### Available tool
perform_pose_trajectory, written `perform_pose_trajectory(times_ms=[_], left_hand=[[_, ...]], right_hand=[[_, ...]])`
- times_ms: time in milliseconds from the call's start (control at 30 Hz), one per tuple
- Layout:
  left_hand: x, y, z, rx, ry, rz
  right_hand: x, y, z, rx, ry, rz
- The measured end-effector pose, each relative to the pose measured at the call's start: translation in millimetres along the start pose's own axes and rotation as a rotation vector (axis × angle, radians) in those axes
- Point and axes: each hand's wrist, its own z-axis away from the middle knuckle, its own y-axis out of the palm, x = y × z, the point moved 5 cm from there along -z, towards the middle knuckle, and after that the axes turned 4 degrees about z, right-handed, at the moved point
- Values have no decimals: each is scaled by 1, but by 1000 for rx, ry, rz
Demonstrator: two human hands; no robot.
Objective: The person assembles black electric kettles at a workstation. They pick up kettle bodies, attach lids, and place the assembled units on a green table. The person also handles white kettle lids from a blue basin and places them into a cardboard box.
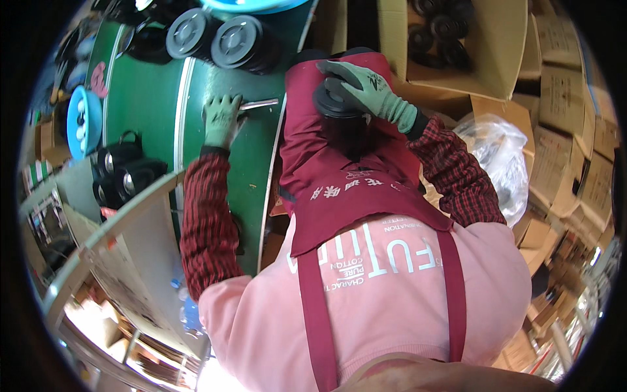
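The right hand [377,90], in a green glove, grasps a black round container [335,106] by its top, its fingers curled over the rim. The container is at the person's lap, against the maroon apron [333,219] (whether it rests there or hangs just above, I cannot tell). The left hand [223,119], gloved alike, lies on the green counter [251,176] to the left with its fingers pointing to the far side; a slim metal rod [261,104] sticks out rightward from beside its thumb, and I cannot tell whether the fingers grip it. Beyond that hand, two dark cylinders [238,42] with grey round tops sit side by side. A cardboard box [499,42] at far right holds dark round parts [447,27].
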Motion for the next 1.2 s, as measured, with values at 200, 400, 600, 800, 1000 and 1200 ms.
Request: perform_pose_trajectory(times_ms=[200,400,600,800,1000,1200], left_hand=[[-96,-128,4,-179,-6,967],[-171,-132,-68,34,316,557],[-149,-93,-107,75,562,720],[-138,-84,-111,179,621,868],[-150,-102,-89,-159,905,923],[-179,-56,-131,-69,755,766]], right_hand=[[-15,-16,-12,-122,116,-980],[1,-55,-15,-359,86,-1665],[29,-57,18,125,-38,-921],[29,-22,11,53,-132,-707],[36,-65,-11,411,-122,-1065],[112,-1,-17,262,-527,-57]])
